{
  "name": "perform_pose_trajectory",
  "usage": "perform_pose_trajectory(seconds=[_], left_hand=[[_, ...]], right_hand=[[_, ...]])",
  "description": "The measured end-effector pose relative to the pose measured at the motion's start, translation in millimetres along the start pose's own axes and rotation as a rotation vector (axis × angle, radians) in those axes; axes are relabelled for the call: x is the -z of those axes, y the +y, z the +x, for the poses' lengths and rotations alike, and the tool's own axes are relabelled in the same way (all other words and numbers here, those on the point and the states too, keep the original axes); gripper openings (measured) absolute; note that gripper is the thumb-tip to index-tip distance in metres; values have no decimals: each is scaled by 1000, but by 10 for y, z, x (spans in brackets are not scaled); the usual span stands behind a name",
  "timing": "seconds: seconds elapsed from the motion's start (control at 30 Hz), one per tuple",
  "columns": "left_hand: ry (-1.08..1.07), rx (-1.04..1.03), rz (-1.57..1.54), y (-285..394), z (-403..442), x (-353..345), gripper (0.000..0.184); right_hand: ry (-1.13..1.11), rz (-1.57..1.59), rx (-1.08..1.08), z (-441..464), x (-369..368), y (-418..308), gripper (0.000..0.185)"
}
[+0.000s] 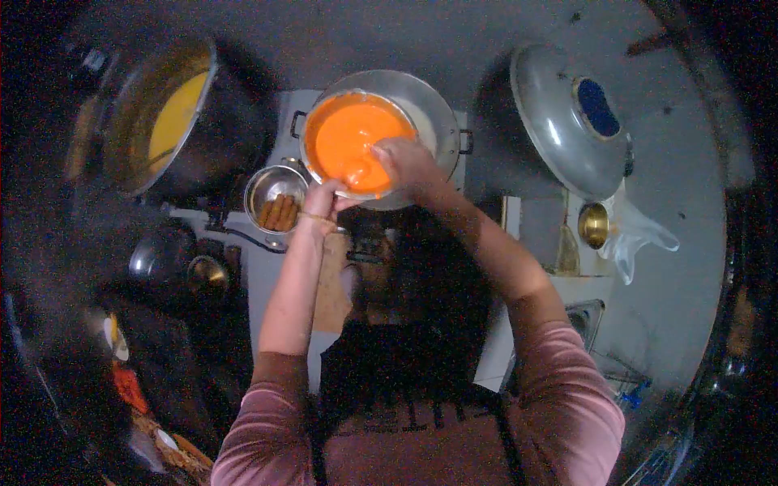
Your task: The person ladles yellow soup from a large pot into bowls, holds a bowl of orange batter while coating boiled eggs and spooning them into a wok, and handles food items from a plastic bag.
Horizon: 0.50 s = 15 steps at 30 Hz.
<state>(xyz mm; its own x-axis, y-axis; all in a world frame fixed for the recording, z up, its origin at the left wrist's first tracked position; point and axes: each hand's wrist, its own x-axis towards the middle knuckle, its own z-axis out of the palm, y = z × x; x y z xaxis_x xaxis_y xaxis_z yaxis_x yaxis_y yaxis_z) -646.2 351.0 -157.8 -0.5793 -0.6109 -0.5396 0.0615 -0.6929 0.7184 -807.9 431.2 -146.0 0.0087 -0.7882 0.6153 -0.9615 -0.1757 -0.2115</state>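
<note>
A round metal-rimmed bowl (309,162) filled with thick, bright orange liquid (344,134) is at or over the near left side of a large metal pot (442,109). My left hand (326,197) grips the near rim of the bowl, its thumb at the edge. Over the right part of the liquid is my right hand (405,164), with the fingers curled down to the surface. The liquid is swirled below those fingers. Whatever they may hold is hidden. Just left of my left hand, a small steel pan (258,182) contains several brown, stick-shaped pieces (279,212).
At the left stands a deep pot (203,105) with yellow liquid inside. A large domed metal lid (551,121) is at the right. Below it are a brass-coloured bowl (594,225) and a clear plastic bag (636,243). Dark pans (158,259) are at lower left.
</note>
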Motion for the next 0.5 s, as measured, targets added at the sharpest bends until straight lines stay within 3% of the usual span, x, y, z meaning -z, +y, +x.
perform_pose_trajectory(seconds=[0.03,0.1,0.13,0.2,0.23,0.3,0.4,0.5], left_hand=[[25,47,32,13,10,13,38],[51,95,64,11,38,47,37],[27,59,48,-30,81,81,37],[2,23,32,-142,210,190,37],[-2,36,46,-204,294,277,37],[-5,48,60,-182,340,253,37],[-9,75,1,-157,345,198,37],[-44,101,21,-138,384,221,49]], right_hand=[[0,0,0,-6,-59,42,18],[-139,239,-659,60,-95,78,21],[-139,239,-659,40,-189,175,21],[-2,621,-1108,-71,-423,395,28],[-2,621,-1108,-134,-479,444,28],[216,1088,-1196,-203,-552,530,31],[158,984,-1202,-286,-721,692,31],[229,968,-1179,-315,-843,733,31]])
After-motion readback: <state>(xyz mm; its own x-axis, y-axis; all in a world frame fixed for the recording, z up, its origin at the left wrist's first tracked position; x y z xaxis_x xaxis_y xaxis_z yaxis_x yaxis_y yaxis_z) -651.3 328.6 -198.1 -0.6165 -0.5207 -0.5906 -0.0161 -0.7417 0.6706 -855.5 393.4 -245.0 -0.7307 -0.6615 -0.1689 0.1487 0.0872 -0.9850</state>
